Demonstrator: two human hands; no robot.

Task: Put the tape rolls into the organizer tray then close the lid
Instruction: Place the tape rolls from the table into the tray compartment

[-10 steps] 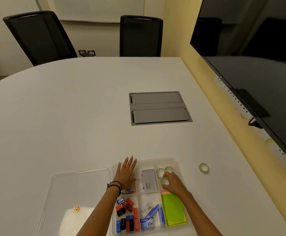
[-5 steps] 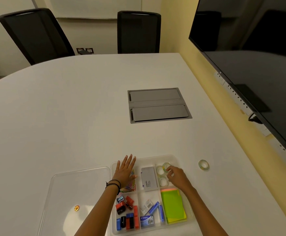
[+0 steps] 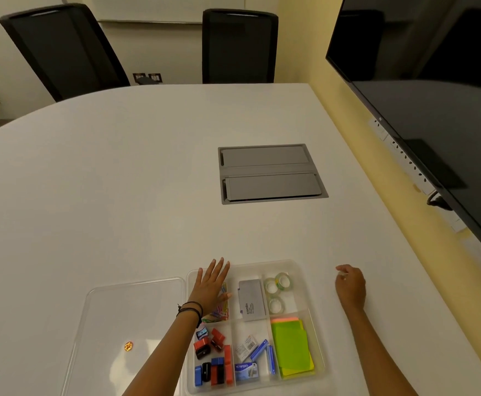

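Clear plastic compartmented organizer tray (image 3: 305,284) sat at the near edge of the white tabletop (image 3: 119,195), right of centre. Three clear tape rolls (image 3: 276,290) lay in its far right compartment, two side by side at the far end and one nearer. A grey flat box (image 3: 251,300) lay in the middle far compartment; green sticky notes (image 3: 290,347) filled the near right one; small red, blue and black items occupied the near left one.

Left hand (image 3: 210,287) lay flat, fingers spread, palm down over the tray's far left compartment, grip apart and holding nothing, beside the grey box and apart from the rolls.

Right hand (image 3: 350,284) was on the tabletop outside the tray's right wall, toward the right edge, fingers curled inward. A small pale thing showed at the fingertips (image 3: 341,273); could not tell whether the grip was clamped on it. The three rolls lay to its left, across the tray wall.

Clear plastic lid (image 3: 130,315) lay flat on the tabletop just left of the tray, off it.
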